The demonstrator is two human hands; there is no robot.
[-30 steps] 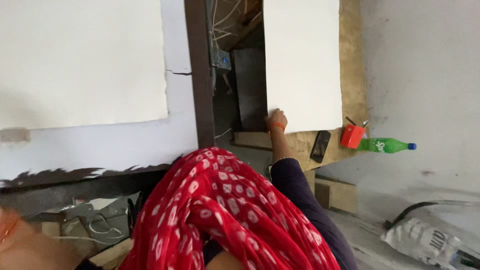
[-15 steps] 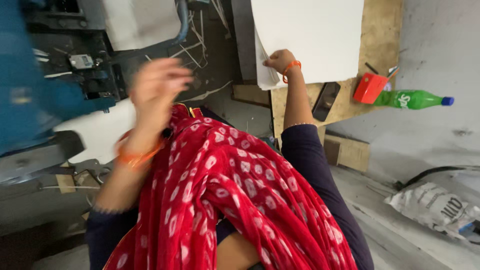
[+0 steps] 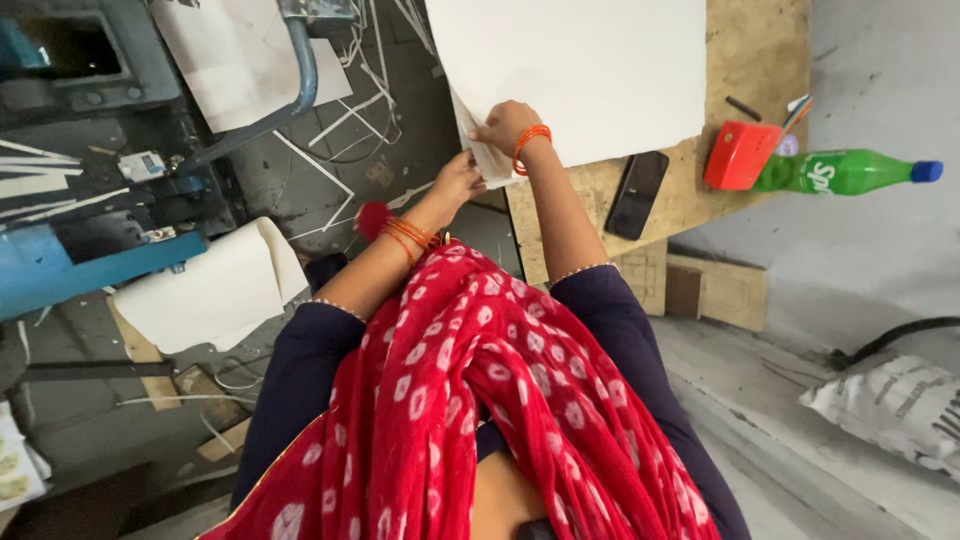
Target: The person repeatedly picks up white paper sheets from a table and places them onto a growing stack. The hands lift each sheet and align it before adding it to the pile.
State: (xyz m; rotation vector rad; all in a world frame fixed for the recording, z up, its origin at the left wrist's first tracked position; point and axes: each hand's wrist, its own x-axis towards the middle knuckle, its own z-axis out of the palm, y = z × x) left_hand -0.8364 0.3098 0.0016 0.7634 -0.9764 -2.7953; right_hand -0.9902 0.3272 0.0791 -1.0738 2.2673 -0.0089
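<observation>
Both hands, left [image 3: 455, 180] and right [image 3: 505, 125], pinch the sheets [image 3: 570, 70] at the phone-side [image 3: 637, 194] corner; uneven pull could crease them.

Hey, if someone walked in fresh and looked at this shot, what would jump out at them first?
The red scarf with white dots fills the lower middle. Above it, both hands, left hand and right hand, grip the corner of a stack of white sheets on a wooden table. To the right lie a black phone, a red box and a green bottle.
</observation>
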